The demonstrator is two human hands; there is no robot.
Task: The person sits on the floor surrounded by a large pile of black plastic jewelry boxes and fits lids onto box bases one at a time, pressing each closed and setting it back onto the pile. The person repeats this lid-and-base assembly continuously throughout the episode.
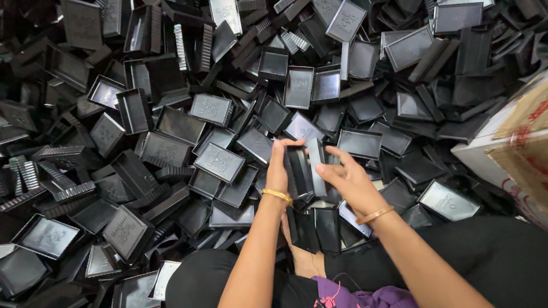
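Seemingly both hands (278,168) (346,181) clasp upright black trays (301,171).

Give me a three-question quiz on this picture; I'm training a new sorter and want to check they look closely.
1. True or false: both hands are on the same small stack of black trays.
2. What lies at the right edge of the picture? A) a metal bin B) a cardboard box C) a conveyor belt
3. What does each wrist wear?

Key
1. True: the left hand and the right hand hold a stack of black trays between them, above the heap of loose black trays.
2. B: a cardboard box stands there.
3. A gold bangle, one on the left wrist and one on the right.
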